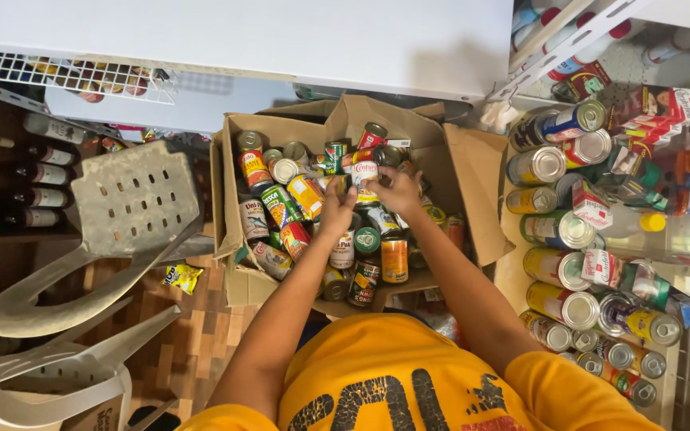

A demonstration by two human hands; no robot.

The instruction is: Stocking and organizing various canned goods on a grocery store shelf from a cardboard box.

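Cardboard box (pixel 233 239) brims with cans, flaps splayed; left hand (pixel 337 209) and right hand (pixel 397 190) both close on one white-labelled can (pixel 365 177) mid-pile.

I stretch both arms forward, left hand (pixel 335 209) and right hand (pixel 397 191) close together, fingers curled downward, elbows slightly bent.

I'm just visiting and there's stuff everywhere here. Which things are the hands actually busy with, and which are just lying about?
In hand:
- left hand and right hand, both down among the tins
- cardboard box
- mixed tins heaped inside it

Lying about:
- grey plastic chair
- yellow snack packet on the floor
- bottles at left
- stacked cans on the shelf at right
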